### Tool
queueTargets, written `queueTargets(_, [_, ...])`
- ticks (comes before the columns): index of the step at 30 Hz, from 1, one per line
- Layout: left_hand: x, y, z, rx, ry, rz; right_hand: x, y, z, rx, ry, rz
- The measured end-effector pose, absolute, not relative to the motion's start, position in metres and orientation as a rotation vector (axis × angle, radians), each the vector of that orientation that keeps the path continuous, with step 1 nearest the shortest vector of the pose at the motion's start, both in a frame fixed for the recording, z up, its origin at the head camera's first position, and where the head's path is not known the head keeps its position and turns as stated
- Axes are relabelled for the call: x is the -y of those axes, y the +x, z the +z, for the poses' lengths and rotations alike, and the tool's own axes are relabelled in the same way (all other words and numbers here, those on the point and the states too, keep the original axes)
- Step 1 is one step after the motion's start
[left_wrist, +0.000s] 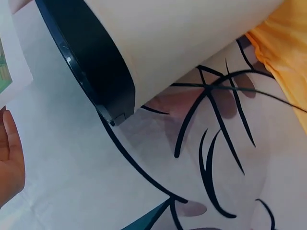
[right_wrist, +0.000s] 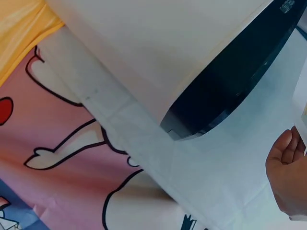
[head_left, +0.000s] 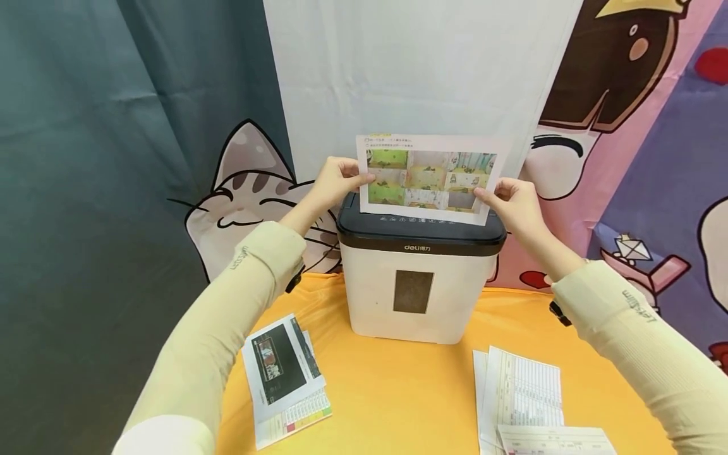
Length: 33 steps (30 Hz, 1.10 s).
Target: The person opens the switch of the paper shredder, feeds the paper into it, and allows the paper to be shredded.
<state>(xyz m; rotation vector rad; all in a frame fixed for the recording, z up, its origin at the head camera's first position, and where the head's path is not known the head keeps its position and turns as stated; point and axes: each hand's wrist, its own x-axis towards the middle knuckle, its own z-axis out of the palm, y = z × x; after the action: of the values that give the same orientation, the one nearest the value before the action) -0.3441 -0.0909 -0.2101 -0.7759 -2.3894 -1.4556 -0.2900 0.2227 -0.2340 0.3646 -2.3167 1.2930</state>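
Observation:
A printed sheet of paper (head_left: 428,174) with rows of small colour photos stands upright over the black lid of a white paper shredder (head_left: 364,284). My left hand (head_left: 337,183) pinches its left edge, thumb on the printed face. At the opposite edge my right hand (head_left: 514,201) pinches it the same way. The sheet's lower edge overlaps the shredder's lid in the head view. In the left wrist view part of the left hand (left_wrist: 10,158) shows beside the sheet's corner; the right wrist view shows the right hand (right_wrist: 288,167) under the sheet's edge.
The shredder stands on a yellow tablecloth (head_left: 392,392) against a cartoon-printed curtain (head_left: 415,69). Left of it lies a small pile of printed papers (head_left: 284,366). Several more printed sheets (head_left: 529,385) lie at the front right, near the right forearm.

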Motion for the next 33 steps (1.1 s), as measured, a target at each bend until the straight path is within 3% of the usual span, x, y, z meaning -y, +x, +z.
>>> queueTargets(22, [0.074,-0.361,-0.242,2.22,-0.564,-1.646,-0.227,-0.312,-0.253,2.332,0.306,1.142])
queueTargets(33, [0.071,-0.365,-0.248,2.274,-0.597,-1.599,-0.233,-0.314,-0.259,2.347,0.293,1.14])
